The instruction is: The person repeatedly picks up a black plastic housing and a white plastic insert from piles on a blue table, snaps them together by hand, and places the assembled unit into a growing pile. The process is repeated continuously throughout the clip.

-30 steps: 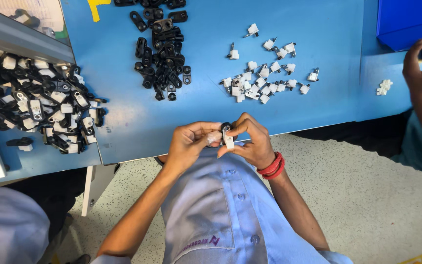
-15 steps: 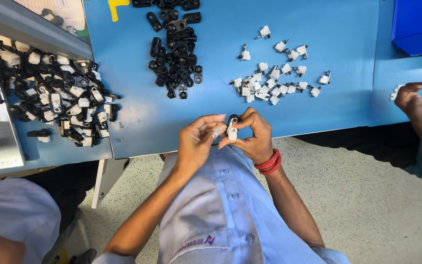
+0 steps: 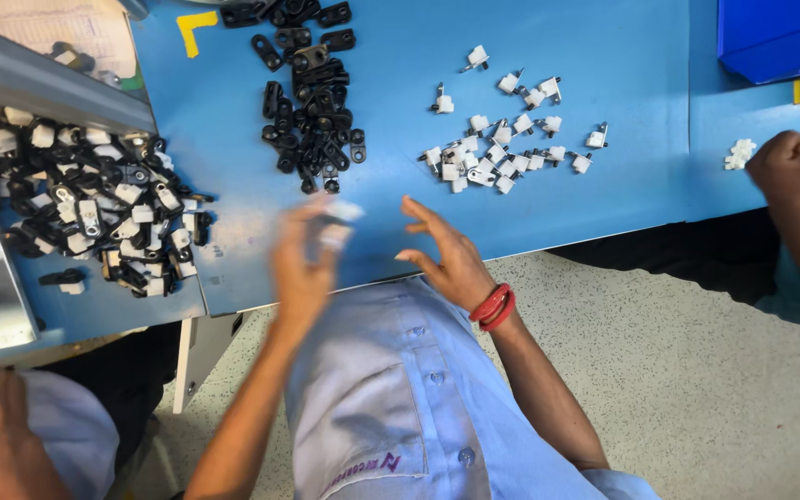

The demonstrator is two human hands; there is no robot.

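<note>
The left hand (image 3: 306, 264) is blurred with motion at the near edge of the blue tabletop (image 3: 400, 213), its fingers curled around a small white part (image 3: 340, 213) pinched at the fingertips. The right hand (image 3: 444, 255) is open and holds nothing, fingers spread and pointing toward the left hand, a red band at its wrist. Half a second ago both hands were pressed together over one small piece just in front of the chest; now they have drawn apart, and the piece has gone with the left hand. The pile of black clips (image 3: 312, 130) lies just beyond the left hand, and the scatter of white pieces (image 3: 502, 153) lies beyond the right hand, farther up the tabletop. A heap of mixed black and white assemblies (image 3: 85, 204) sits well to the left. Another person's hand (image 3: 787, 165) rests at the far right edge.
</note>
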